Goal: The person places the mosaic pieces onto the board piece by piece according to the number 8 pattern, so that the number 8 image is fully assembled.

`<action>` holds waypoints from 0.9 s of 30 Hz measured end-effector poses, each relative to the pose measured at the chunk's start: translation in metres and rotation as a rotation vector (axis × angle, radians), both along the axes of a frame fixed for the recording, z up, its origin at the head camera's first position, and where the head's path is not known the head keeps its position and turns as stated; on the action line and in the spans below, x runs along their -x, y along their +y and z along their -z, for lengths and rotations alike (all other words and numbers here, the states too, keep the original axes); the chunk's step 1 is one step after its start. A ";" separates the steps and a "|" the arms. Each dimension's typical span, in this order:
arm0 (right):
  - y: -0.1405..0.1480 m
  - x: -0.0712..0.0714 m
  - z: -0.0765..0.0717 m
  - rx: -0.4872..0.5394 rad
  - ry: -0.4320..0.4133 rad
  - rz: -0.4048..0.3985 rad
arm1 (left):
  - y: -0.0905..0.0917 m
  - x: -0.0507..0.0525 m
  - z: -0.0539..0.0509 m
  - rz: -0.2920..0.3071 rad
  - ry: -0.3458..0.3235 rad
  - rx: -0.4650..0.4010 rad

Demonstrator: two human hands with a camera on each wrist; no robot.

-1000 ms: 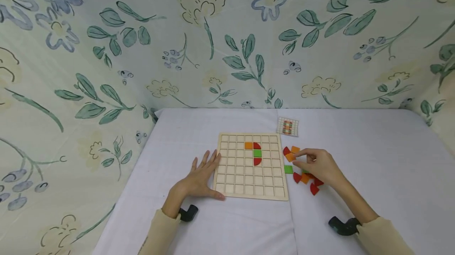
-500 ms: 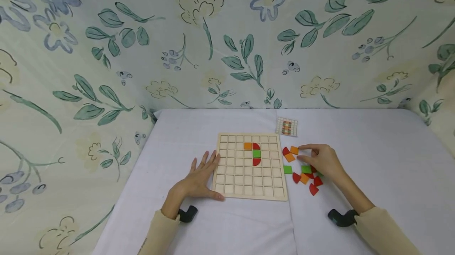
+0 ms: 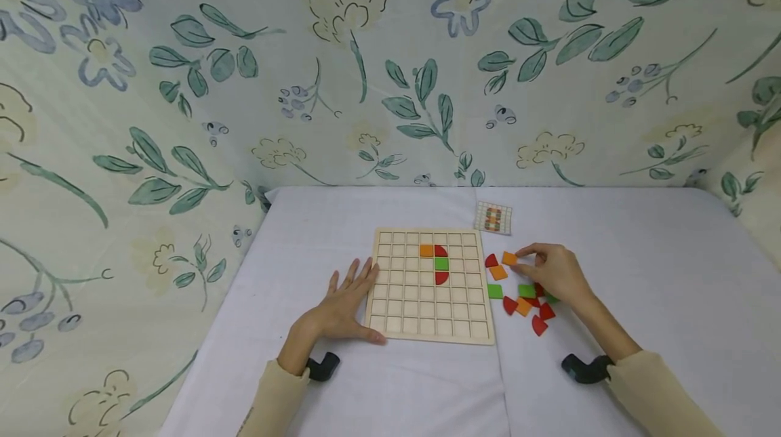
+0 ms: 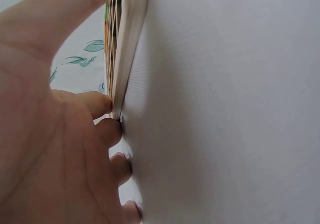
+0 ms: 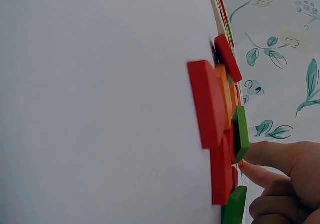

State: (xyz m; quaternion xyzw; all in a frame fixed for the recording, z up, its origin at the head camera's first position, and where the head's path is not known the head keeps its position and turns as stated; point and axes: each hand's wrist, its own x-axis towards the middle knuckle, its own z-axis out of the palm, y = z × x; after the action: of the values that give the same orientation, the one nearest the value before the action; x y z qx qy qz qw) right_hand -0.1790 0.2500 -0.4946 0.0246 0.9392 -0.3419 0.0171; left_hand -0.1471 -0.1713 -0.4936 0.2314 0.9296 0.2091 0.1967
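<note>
My left hand [image 3: 342,308] lies spread at the left edge of a wooden grid board [image 3: 396,328], with the thumb at its front-left corner. In the left wrist view the fingertips touch the cloth and the board's side. Four cells of the board hold tiles: an orange square [image 3: 426,251], two red quarter-rounds and a green square [image 3: 442,263] between them. To the right of the board, my right hand [image 3: 554,273] pinches an orange square tile [image 3: 509,258] between thumb and index finger. Close by lie a red quarter-round [image 3: 491,261] and another orange square [image 3: 498,272].
Loose red, orange and green tiles [image 3: 539,326] lie in a small heap below the right hand, partly overlapping. A green square [image 3: 495,291] sits by the board's right edge. A small pattern card [image 3: 493,217] lies behind. Floral cloth [image 3: 366,85] hangs beyond the white table [image 3: 317,213].
My right hand has shifted from an orange tile's edge to a pinch on it and drawn it slightly right, away from the neighbouring tiles. The left hand stays still.
</note>
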 end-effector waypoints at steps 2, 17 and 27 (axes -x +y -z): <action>0.002 -0.002 -0.001 -0.007 0.005 0.004 | 0.000 0.000 0.000 0.000 0.001 0.002; -0.009 -0.002 -0.009 0.022 0.016 -0.061 | 0.000 0.001 0.002 0.000 0.006 0.002; -0.042 -0.005 -0.023 0.099 0.010 -0.125 | 0.000 0.001 0.000 -0.001 0.001 -0.009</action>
State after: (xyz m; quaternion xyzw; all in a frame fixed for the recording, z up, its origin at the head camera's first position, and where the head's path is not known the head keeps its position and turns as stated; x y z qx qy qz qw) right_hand -0.1741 0.2080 -0.4714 -0.0368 0.9210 -0.3863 0.0348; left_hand -0.1484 -0.1713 -0.4938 0.2319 0.9288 0.2133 0.1952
